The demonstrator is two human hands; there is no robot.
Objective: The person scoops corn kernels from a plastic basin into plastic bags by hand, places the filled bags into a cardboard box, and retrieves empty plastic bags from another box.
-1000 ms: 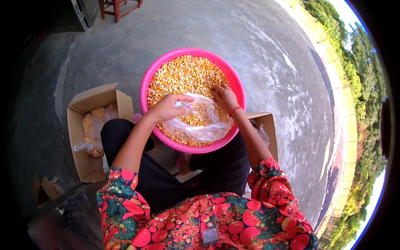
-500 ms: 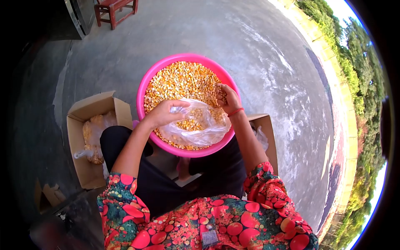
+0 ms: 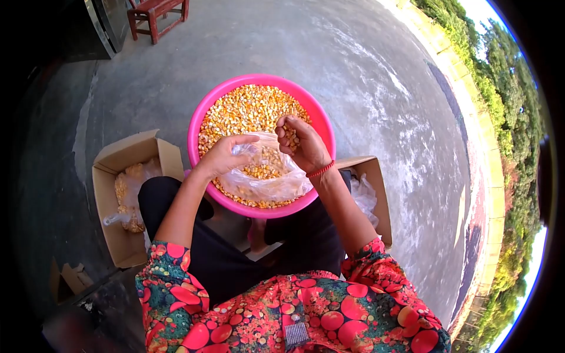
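A pink basin [image 3: 193, 138] full of yellow corn kernels [image 3: 250, 109] is in front of me, between my knees. On the corn lies a clear plastic bag [image 3: 268, 187], its mouth spread and some kernels inside. My left hand [image 3: 223, 156] holds the bag's left edge, thumb and fingers at its rim. Above the right side of the bag mouth, my right hand [image 3: 305, 146] is curled around a handful of kernels, several showing between the fingers. A red bracelet circles that wrist.
On the left stands an open cardboard box [image 3: 126, 253] holding bagged corn [image 3: 129, 194]. Another cardboard box [image 3: 381, 203] with clear plastic bags [image 3: 364, 197] is at my right. A red wooden stool [image 3: 156, 15] stands at the far left on the concrete floor [image 3: 376, 117].
My right hand has moved left and slightly up with kernels in it, from the basin's right side to over the bag mouth. The left hand stays at the bag's edge.
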